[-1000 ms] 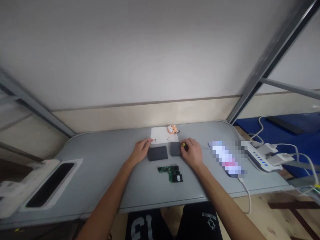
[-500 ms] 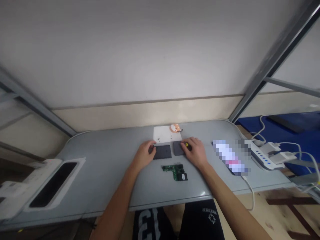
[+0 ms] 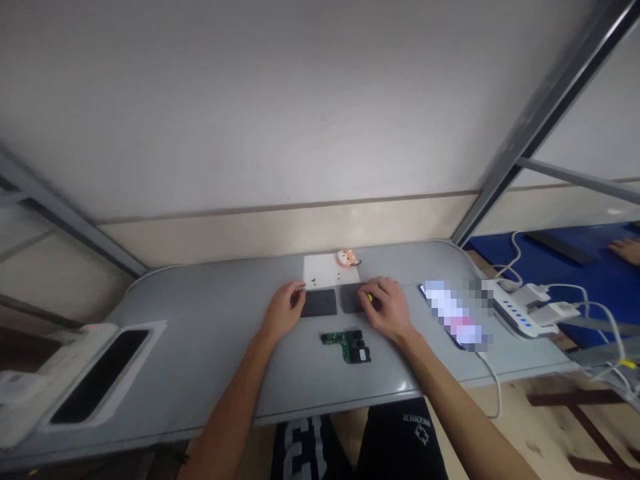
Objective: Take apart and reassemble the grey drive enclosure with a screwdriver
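Two flat dark grey panels lie side by side on the table, a left panel point(image 3: 321, 303) and a right panel point(image 3: 349, 298). At the outer edge of the left panel is my left hand point(image 3: 284, 308), thumb and forefinger brought together; anything between them is too small to make out. My right hand point(image 3: 389, 308) rests over the right panel with curled fingers around a small yellow object point(image 3: 370, 297), mostly hidden. Nearer to me lies a green circuit board point(image 3: 346, 345) with black parts. Behind the panels, tiny dark screw-like pieces point(image 3: 314, 281) sit on a white sheet point(image 3: 324, 265).
An orange and white animal-face trinket point(image 3: 346, 258) is on the sheet's back corner. A lit phone point(image 3: 453, 317) with a cable and a power strip point(image 3: 520, 317) are at right. A dark phone point(image 3: 103, 377) lies left. Another person's hand point(image 3: 627, 250) shows at far right.
The view has shifted slightly. My left thumb and forefinger have closed together off the left panel. My right fingers have moved, baring more of the right panel. Another person's hand has appeared at far right.
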`<state>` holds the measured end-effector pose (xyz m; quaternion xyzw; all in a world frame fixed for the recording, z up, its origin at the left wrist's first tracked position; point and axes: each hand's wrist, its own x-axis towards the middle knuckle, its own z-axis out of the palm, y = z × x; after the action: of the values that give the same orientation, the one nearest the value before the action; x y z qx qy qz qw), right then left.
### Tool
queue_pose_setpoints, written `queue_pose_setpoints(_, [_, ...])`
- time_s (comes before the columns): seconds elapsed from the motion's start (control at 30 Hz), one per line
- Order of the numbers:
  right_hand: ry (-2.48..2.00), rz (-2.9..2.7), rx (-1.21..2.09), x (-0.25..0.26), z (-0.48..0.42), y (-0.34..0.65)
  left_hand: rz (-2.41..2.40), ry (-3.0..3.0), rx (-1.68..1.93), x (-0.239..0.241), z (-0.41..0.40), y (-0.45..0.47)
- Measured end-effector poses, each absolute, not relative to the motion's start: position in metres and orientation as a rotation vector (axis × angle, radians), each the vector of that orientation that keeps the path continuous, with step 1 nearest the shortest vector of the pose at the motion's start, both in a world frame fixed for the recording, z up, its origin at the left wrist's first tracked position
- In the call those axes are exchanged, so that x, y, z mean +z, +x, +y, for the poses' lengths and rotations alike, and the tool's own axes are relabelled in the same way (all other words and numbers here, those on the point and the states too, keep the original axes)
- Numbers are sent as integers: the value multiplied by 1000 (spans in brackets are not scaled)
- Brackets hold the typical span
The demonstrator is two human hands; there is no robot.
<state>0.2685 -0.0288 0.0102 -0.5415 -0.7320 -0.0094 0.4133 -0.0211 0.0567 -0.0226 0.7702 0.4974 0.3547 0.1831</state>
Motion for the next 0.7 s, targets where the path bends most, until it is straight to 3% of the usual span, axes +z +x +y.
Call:
queue_pose_setpoints(0.23, [-1264,-2176,147,10,-105,250,1393,2184,999,-23,58,-21])
queue_pose_setpoints(0.7, [-1420,-2040,2,-6,-98,248,1412,2207,991,-20,55,-19])
